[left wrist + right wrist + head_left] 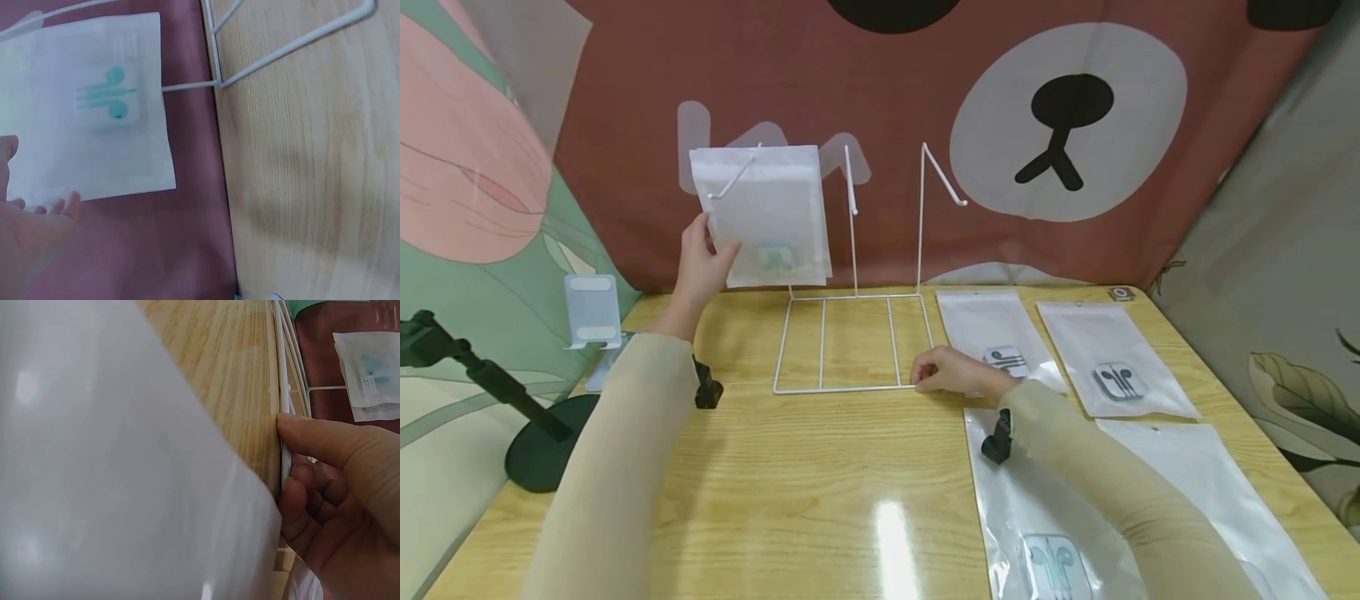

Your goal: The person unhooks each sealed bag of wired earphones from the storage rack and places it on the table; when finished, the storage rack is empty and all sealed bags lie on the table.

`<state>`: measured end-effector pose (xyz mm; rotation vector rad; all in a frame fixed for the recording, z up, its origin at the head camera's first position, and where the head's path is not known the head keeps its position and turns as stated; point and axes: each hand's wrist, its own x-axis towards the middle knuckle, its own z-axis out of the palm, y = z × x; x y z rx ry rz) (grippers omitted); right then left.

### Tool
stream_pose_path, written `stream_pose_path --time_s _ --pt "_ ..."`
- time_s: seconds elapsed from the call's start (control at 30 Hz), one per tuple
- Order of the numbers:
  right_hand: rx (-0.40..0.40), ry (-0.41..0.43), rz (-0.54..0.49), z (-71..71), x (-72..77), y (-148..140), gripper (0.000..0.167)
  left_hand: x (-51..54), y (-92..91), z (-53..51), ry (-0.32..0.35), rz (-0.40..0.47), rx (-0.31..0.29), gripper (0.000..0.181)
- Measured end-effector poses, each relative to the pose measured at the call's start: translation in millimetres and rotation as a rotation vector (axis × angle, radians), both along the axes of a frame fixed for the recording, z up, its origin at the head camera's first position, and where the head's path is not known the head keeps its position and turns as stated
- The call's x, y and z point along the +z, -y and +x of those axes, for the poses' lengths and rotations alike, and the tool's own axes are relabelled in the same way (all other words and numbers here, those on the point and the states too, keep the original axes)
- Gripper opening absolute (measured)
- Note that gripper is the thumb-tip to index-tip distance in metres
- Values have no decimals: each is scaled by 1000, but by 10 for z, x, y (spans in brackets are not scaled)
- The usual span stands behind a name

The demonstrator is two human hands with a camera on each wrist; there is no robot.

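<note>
A white pouch [767, 208] with teal earphones [106, 94] showing through hangs from the left hook of a white wire display rack [835, 389]. My left hand [703, 262] holds the pouch's left edge, thumb in front and fingers partly hidden behind it. A second layer shows at the pouch's right edge; whether it is another pouch I cannot tell. At the front right corner of the rack's base, my right hand [951, 371] pinches the wire between thumb and curled fingers. The rack's middle and right hooks carry nothing.
Right of the rack lie several white pouches with earphones, including a small one [992, 312], another [1112, 333] and a larger one [1030, 492]. At left stand a phone holder [592, 308] and a black stand [546, 433]. A printed cloth [887, 92] hangs behind the table.
</note>
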<state>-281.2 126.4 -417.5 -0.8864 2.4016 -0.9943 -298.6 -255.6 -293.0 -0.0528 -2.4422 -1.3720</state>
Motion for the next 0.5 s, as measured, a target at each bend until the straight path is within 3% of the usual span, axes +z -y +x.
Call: stream_pose_path --time_s 0.2,0.33,0.5 --pt "14 -8 -14 0 -1 -7 6 15 44 -56 154 93 -15 85" --pt "21 -14 -12 13 11 1 5 24 50 -71 154 139 56 80" --pt "13 -15 1 12 22 6 6 1 16 -69 127 144 160 57"
